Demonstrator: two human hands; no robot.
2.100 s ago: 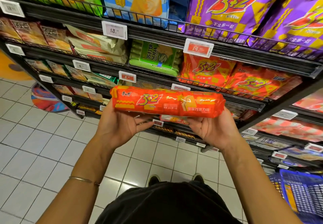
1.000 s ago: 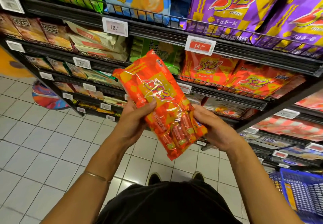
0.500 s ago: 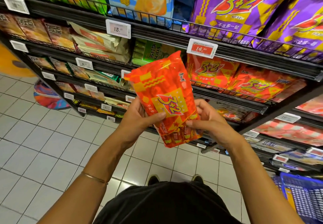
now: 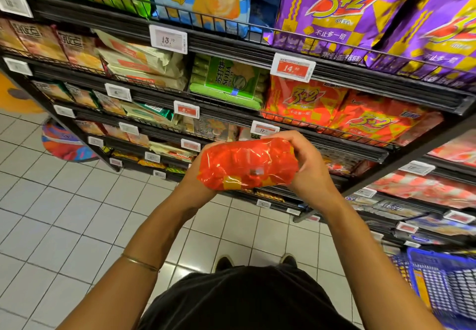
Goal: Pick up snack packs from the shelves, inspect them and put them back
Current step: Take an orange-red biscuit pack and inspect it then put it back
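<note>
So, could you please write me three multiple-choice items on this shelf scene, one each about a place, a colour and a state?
1. Where is the orange snack pack?
A. In the basket
B. Between both hands, in front of the shelves
C. On the floor

2. What colour is the shopping basket?
A. Blue
B. Red
C. Green

3. How does the right hand meet the pack?
A. Hangs free
B. Flat underneath
C. Fingers curled over its end

Key: 1 B, the left hand and right hold it up; 2 A, its mesh is blue; 3 C, fingers wrap its top edge.

shop | stocked snack shelves (image 4: 257, 121) | price tags (image 4: 292, 67) | basket (image 4: 448, 288)
</note>
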